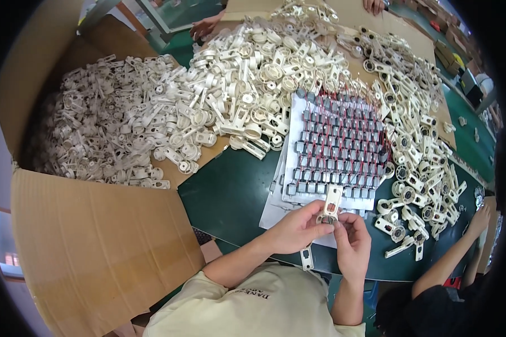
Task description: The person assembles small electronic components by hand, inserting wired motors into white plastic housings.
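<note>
Cream plastic is what both hands close on: a long bracket piece [331, 205] with a round end, held upright just below the middle of the frame. The left hand [296, 229] curls around its lower end from the left, fingers bent and thumb near the round part. The right hand [352, 242] pinches the same end from the right with thumb and fingertips; what sits between those fingertips is too small to tell. A second cream bracket [306, 258] lies on the dark green table [230, 196] just below the left wrist. Directly above the hands lies a white tray [336, 147] filled with rows of small grey motors with red wires. Heaps of cream plastic parts [253, 84] fill the upper frame, spreading over brown cardboard [95, 241] at left. Another person's hand [480, 218] reaches in at lower right.
</note>
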`<state>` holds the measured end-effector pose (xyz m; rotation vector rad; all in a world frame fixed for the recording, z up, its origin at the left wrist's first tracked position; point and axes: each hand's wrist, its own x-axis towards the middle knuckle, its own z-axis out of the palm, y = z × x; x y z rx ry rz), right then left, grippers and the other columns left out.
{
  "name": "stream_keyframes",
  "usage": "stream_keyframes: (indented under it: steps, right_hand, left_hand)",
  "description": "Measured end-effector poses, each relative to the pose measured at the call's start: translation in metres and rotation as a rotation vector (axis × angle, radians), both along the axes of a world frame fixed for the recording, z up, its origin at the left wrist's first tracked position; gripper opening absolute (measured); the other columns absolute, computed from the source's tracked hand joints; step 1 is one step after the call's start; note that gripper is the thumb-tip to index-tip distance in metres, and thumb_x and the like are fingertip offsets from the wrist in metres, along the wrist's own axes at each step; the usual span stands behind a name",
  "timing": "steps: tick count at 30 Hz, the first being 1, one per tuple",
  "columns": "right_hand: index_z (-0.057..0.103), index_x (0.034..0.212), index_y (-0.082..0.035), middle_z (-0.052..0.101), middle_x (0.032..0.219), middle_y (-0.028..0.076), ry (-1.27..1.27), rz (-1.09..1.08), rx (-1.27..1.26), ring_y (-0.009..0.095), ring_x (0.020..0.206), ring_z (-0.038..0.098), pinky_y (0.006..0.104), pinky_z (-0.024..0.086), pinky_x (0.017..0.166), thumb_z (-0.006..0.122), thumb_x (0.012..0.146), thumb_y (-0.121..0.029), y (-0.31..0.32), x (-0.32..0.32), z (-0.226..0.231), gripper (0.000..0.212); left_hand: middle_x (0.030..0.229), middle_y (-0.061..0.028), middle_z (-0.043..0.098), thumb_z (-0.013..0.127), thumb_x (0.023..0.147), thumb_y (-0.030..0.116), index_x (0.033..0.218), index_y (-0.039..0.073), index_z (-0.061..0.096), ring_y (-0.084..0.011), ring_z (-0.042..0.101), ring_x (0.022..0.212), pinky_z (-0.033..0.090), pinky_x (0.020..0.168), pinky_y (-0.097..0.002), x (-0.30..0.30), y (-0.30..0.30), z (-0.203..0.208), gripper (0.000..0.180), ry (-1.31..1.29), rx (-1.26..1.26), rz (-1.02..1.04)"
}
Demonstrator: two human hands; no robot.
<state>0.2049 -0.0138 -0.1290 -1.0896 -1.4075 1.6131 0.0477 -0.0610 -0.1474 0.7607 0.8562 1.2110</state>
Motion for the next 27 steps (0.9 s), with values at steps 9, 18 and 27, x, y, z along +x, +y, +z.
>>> stream_keyframes:
  steps: [9, 18, 27]
  right_hand:
    - [0.060, 0.095, 0.001, 0.051, 0.083, 0.000, -0.057, -0.013, 0.144, 0.006, 0.067, 0.044, 0.0204, 0.038, 0.060, 0.067, 0.086, -0.001, 0.006, 0.001, -0.004, 0.012]
    - [0.061, 0.096, 0.000, 0.053, 0.085, 0.002, -0.120, 0.024, 0.255, 0.007, 0.068, 0.047, 0.0225, 0.040, 0.060, 0.068, 0.086, -0.003, 0.009, -0.002, 0.003, 0.013]
    - [0.058, 0.093, 0.001, 0.054, 0.085, 0.003, -0.029, -0.063, 0.103, 0.008, 0.070, 0.051, 0.0225, 0.043, 0.062, 0.066, 0.088, -0.004, 0.001, 0.002, 0.001, 0.011]
  left_hand:
    - [0.121, -0.0043, 0.054, 0.055, 0.092, -0.004, 0.130, 0.000, 0.043, -0.0111, 0.052, 0.114, 0.044, 0.096, -0.0278, 0.000, 0.006, 0.000, 0.040, -0.113, -0.037, 0.035]
    - [0.129, -0.0066, 0.051, 0.053, 0.093, -0.004, 0.129, 0.002, 0.046, -0.0145, 0.049, 0.120, 0.042, 0.101, -0.0315, -0.007, 0.004, -0.002, 0.037, 0.004, 0.119, 0.016]
    - [0.117, -0.0036, 0.057, 0.056, 0.095, 0.002, 0.127, 0.002, 0.045, -0.0109, 0.056, 0.108, 0.046, 0.094, -0.0273, 0.005, 0.003, 0.009, 0.034, -0.207, -0.062, 0.052]
